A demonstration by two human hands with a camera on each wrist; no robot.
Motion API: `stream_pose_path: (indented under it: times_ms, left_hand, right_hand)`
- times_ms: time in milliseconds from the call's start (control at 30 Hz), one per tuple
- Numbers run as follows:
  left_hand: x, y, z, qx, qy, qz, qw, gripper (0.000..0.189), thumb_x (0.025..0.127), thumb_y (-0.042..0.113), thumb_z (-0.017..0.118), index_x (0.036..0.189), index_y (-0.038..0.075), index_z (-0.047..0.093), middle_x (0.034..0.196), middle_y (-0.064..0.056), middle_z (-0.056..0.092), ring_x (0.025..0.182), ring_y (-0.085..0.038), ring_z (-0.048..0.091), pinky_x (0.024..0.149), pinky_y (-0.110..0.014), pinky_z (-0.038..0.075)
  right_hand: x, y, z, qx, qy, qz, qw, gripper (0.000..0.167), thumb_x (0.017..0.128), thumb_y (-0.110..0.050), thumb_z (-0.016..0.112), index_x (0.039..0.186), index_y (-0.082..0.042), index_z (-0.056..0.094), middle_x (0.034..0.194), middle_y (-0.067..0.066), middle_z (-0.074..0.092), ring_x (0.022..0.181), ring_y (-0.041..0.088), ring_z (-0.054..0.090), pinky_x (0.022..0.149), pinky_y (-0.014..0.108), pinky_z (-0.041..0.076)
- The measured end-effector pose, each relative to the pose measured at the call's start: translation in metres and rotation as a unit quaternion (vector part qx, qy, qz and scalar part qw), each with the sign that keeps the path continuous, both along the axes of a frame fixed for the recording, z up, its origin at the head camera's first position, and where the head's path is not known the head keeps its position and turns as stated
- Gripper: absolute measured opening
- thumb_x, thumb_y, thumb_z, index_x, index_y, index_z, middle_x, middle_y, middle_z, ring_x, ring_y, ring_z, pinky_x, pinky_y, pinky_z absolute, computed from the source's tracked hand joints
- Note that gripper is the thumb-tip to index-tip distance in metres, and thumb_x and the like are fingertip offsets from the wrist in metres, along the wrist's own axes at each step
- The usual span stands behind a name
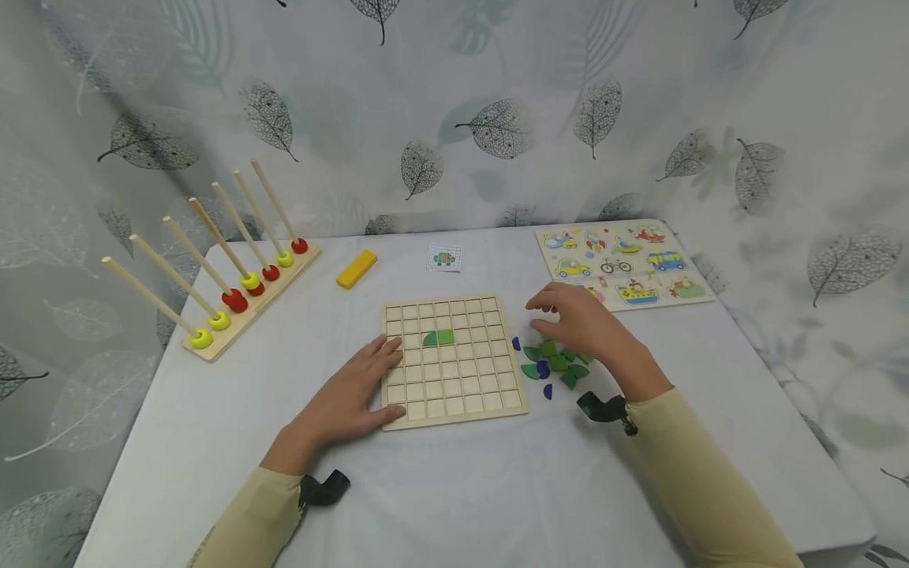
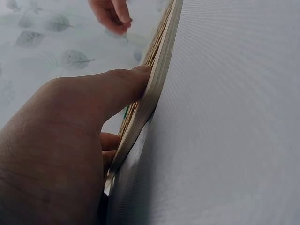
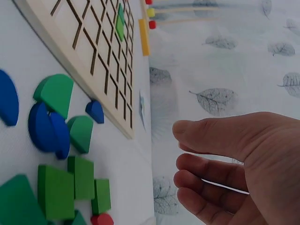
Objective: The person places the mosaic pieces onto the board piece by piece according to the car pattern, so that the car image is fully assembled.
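Observation:
A wooden grid board (image 1: 454, 422) lies on the white table. On it, a dark green quarter-round piece (image 1: 430, 339) sits beside a light green square piece (image 1: 445, 337). My left hand (image 1: 348, 398) rests spread at the board's left edge, with the thumb (image 2: 126, 86) on the rim near the front corner. Right of the board is a loose pile of green squares (image 1: 559, 363), green quarter-rounds (image 1: 530, 371) and blue half-rounds (image 1: 543, 369). Above that pile hovers my right hand (image 1: 578, 319), fingers loosely bent, thumb apart from them; nothing shows between them.
A small card (image 1: 444, 257) with a turtle picture lies behind the board. To its left are a yellow block (image 1: 357, 269) and a peg stand (image 1: 284, 284) with red and yellow beads. A picture puzzle board (image 1: 625, 268) lies at the back right. A red piece (image 3: 102, 219) shows near the pile.

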State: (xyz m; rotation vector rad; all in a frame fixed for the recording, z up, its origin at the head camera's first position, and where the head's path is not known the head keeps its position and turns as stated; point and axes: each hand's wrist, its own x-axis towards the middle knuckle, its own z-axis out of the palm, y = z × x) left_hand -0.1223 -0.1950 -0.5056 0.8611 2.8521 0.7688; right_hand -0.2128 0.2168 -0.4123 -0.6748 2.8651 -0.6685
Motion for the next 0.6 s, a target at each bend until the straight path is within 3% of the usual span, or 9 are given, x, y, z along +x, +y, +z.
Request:
stream_pose_path:
  times_ms: [600]
  left_hand:
    - [-0.001, -0.001, -0.003, 0.000, 0.003, -0.004, 1.0000, 0.090, 0.097, 0.059, 0.070, 0.166, 0.007, 0.043, 0.179, 0.000, 0.025, 0.166, -0.023, 0.013, 0.129, -0.052, 0.026]
  right_hand:
    - [0.023, 0.047, -0.014, 0.004, -0.030, -0.069, 0.9972, 0.027, 0.098, -0.018, 0.083, 0.121, -0.004, 0.080, 0.114, 0.010, 0.076, 0.110, 0.036, 0.067, 0.098, 0.057, 0.056]
